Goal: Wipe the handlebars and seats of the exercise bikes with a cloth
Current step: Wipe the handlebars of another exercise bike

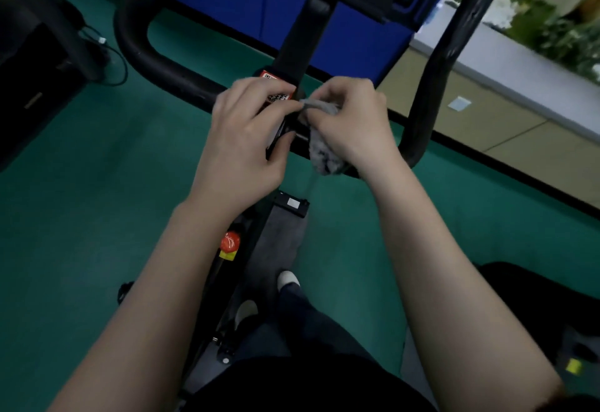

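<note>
Black U-shaped handlebars (143,54) of an exercise bike fill the upper view, with a black centre post (302,34) and a red QR sticker (276,86) at the middle. A grey cloth (321,148) hangs bunched over the middle of the bar. My right hand (354,122) grips the cloth's upper part. Just to its left, my left hand (246,132) pinches a corner of the same cloth between thumb and fingertip. Both hands hover over the bar's centre. The seat is not in view.
A red knob (230,242) with a yellow tag sits on the bike frame (282,239) below my arms. Green floor (97,184) lies on both sides. A black machine (35,64) with cables stands at left, a blue panel (233,2) ahead, another dark machine (535,301) at lower right.
</note>
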Action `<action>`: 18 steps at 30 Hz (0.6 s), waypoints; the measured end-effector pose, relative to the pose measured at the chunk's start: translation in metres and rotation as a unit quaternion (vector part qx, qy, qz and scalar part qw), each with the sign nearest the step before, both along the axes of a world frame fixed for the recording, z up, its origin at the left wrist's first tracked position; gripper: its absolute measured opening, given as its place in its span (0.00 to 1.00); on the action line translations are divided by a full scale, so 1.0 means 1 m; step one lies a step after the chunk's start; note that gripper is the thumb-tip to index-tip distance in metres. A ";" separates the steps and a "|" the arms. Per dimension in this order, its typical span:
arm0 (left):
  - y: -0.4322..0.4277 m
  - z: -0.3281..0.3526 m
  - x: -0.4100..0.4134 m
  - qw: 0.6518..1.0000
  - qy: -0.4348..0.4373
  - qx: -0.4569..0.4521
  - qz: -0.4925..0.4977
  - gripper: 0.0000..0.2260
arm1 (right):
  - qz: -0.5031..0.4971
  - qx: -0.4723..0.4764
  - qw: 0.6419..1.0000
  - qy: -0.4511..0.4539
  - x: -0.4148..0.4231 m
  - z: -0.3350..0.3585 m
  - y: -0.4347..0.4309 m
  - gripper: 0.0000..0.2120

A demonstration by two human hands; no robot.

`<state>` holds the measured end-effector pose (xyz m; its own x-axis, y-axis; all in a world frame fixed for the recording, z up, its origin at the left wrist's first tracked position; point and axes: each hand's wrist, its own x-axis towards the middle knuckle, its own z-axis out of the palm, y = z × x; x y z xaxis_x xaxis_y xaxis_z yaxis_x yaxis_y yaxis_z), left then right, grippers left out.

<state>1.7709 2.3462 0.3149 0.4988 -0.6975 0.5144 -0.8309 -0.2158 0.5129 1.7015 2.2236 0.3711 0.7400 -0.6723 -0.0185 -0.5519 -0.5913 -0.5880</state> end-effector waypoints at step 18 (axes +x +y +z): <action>0.008 0.005 0.011 0.996 0.068 -0.001 -0.066 0.13 | -0.176 -0.168 0.924 -0.295 -0.051 -0.052 0.063 0.12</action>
